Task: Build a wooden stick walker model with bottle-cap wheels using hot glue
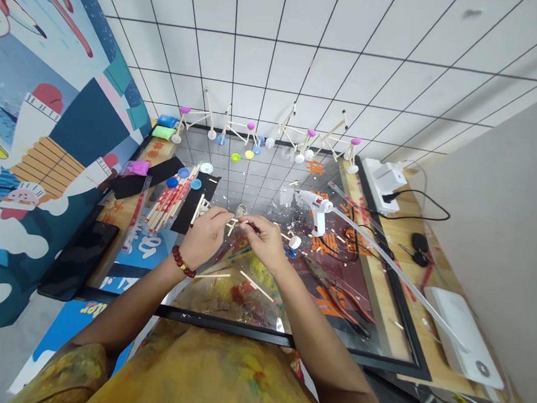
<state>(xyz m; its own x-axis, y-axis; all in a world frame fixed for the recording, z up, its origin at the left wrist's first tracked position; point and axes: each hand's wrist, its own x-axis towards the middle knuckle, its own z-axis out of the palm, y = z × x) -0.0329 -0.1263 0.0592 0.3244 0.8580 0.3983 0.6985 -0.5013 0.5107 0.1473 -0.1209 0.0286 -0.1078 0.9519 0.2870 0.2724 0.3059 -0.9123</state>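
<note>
Over the middle of the glossy tabletop, my left hand (pixel 205 237) pinches one side of a small frame of wooden sticks (pixel 233 225). The fingers of my right hand (pixel 265 240) are closed on its other side, so the two hands nearly meet. Just right of my right hand lies a white round cap (pixel 295 242) with a stick attached. Two loose wooden sticks (pixel 256 286) rest on the table below the hands. To the left are red-and-white wrapped chopsticks (pixel 173 199) and blue caps (pixel 184 173).
A white glue gun (pixel 317 211) with a long glue stick stands to the right, above pliers (pixel 335 295). Several stick models (pixel 248 134) line the back edge. A black phone (pixel 78 260) lies left; a power strip (pixel 380 185) sits right.
</note>
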